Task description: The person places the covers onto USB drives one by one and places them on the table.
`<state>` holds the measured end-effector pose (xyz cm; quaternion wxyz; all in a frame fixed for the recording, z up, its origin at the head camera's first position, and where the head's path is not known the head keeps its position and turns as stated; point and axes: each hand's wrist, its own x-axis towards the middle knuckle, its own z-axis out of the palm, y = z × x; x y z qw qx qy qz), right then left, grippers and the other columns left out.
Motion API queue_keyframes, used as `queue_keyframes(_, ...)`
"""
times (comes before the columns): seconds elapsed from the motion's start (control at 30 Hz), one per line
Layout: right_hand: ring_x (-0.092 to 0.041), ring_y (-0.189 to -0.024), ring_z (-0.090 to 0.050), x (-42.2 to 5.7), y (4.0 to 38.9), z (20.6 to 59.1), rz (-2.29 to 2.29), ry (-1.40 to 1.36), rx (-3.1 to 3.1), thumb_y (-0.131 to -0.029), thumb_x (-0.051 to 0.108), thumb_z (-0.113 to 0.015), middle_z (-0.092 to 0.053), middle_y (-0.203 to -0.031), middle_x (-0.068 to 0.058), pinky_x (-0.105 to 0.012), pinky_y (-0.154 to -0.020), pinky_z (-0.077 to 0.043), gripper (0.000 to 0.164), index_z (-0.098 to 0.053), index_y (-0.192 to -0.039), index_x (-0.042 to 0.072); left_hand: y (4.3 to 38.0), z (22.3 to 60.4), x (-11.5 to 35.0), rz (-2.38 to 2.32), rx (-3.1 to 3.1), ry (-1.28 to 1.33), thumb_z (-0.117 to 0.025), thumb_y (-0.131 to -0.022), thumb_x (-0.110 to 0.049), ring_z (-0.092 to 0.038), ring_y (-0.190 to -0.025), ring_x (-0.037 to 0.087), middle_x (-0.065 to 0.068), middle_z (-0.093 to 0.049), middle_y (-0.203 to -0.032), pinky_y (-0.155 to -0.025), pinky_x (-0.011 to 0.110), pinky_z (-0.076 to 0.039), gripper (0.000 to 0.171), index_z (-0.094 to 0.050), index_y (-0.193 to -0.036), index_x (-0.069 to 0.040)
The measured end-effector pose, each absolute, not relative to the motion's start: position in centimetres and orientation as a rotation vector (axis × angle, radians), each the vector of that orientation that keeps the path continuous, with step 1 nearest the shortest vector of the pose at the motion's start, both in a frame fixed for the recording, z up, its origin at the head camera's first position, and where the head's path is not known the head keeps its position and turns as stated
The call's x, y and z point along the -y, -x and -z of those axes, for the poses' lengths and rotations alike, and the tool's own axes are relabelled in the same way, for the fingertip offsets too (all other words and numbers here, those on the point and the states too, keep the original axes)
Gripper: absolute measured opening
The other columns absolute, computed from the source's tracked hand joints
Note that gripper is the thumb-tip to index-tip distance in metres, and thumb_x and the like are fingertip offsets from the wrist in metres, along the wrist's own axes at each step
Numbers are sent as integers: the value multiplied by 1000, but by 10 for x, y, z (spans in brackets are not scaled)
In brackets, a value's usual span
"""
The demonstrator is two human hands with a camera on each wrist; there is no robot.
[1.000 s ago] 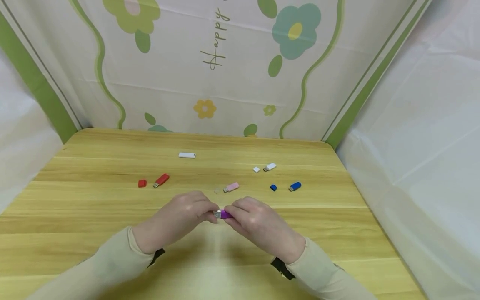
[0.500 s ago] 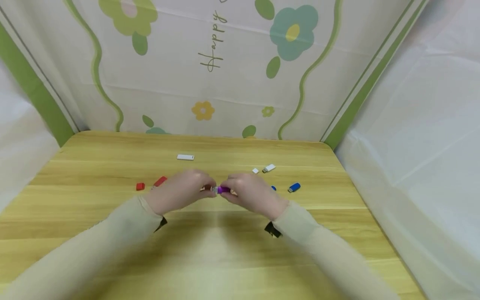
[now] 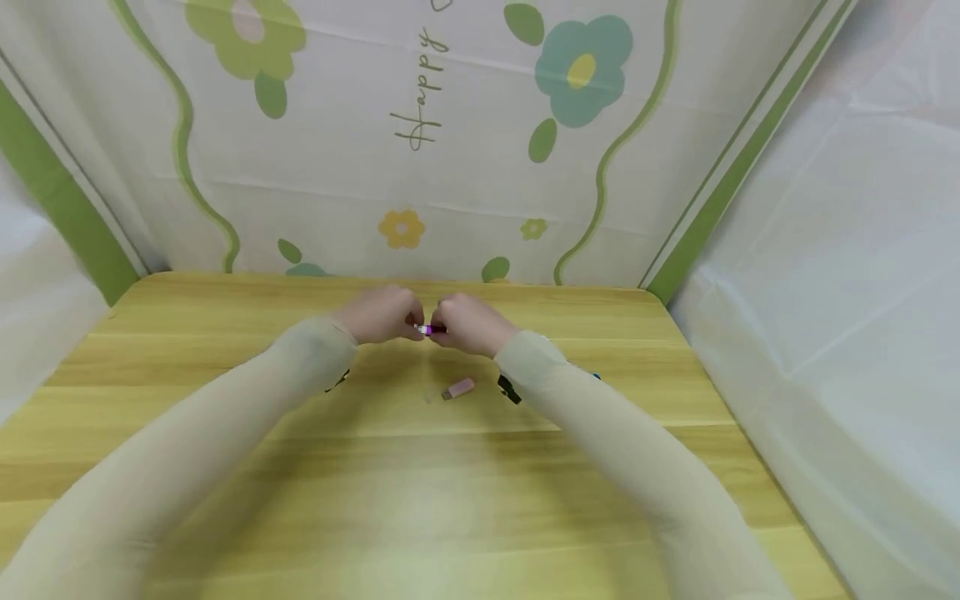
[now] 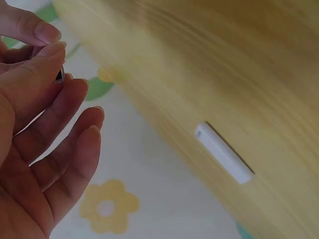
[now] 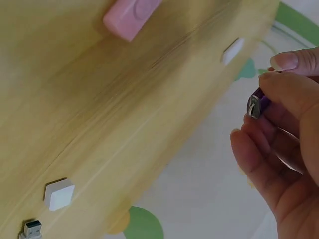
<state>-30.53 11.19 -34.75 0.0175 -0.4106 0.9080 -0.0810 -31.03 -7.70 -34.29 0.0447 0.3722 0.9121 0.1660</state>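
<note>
Over the far part of the table, both hands meet at a small purple USB stick [image 3: 427, 330]. My right hand [image 3: 472, 323] pinches its purple body between thumb and fingers. At the stick's clear, silvery end, my left hand [image 3: 384, 315] grips with thumb and forefinger; its other fingers curve loosely in the left wrist view. The right wrist view shows the stick's dark metal-edged tip [image 5: 254, 106] poking out below the right thumb. A pink USB stick [image 3: 458, 388] lies nearer on the table, beside a small clear cap [image 3: 429, 397].
A white USB stick [image 4: 224, 154] lies near the table's far edge. A white cap [image 5: 60, 194] sits beside another white stick's bare plug [image 5: 33, 229]. Only a sliver of a blue stick [image 3: 596, 376] shows past the right sleeve. A flowered cloth [image 3: 337, 167] hangs behind the table.
Both hands have moved forward toward the table's far edge, carrying the purple USB stick. The pink stick is uncovered again; the red stick and its cap are now hidden behind the left arm.
</note>
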Motion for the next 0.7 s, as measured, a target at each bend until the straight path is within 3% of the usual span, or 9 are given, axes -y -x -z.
queue_keyframes(0.27, -8, -59, -53, -100, 346, 366, 241, 1225, -2773, -93, 12, -70, -70, -75, -2, -20, -59, -47, 11, -77, -86, 6, 348, 362, 79, -499, -2749, -1033, -82, -82, -12, -62, -71, 13, -1, -72, -80, -67, 32, -53, 7, -78, -86, -8)
queue_keyframes(0.57, -12, -67, -57, -88, 366, 379, 183, 1130, -2756, -92, 17, -73, -74, -84, -7, -24, -66, -48, 14, -78, -91, 4, 372, 386, 84, -462, -2765, -985, -81, -81, -13, -53, -65, 13, -1, -71, -74, -65, 32, -48, 5, -78, -77, -10)
queue_keyframes(0.7, -10, -69, -59, -86, 375, 387, 203, 1084, -2760, -90, 18, -75, -74, -83, -3, -21, -67, -48, 12, -78, -90, 7, 377, 387, 83, -432, -2763, -977, -82, -80, -12, -57, -70, 14, -1, -72, -78, -70, 34, -51, 4, -78, -80, -9)
